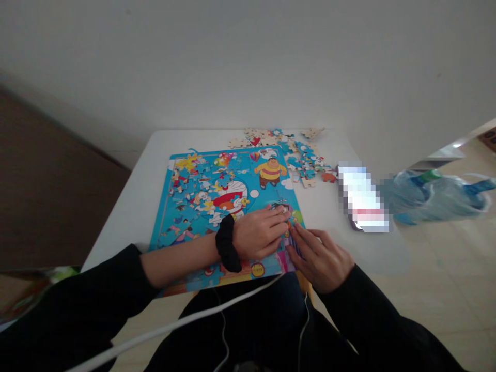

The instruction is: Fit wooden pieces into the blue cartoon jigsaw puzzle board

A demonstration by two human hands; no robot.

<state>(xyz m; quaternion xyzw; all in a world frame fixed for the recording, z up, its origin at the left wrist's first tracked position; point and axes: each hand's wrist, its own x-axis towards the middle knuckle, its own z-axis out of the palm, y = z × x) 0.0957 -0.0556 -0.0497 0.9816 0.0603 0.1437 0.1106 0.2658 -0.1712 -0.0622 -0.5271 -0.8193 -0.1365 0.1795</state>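
Observation:
A blue cartoon jigsaw puzzle (209,173) lies on the table in front of me, with many pieces set in its board. My left hand (259,232), a black scrunchie (228,245) round its wrist, rests palm down across the puzzle's right half, fingers stretched toward the right edge. At that edge, my right hand (320,258) touches the picture with its extended fingertips, just beside the left fingers. Its thumb is apart from the index finger, over a purple part. Whether a loose piece lies under either hand's fingertips is hidden.
Loose puzzle pieces (302,157) are heaped behind and right of the board, some face down. A phone (364,199) with a blurred screen lies at the white table's (127,201) right side. Plastic bottles (445,199) stand beyond. A white cable (186,324) crosses above my lap.

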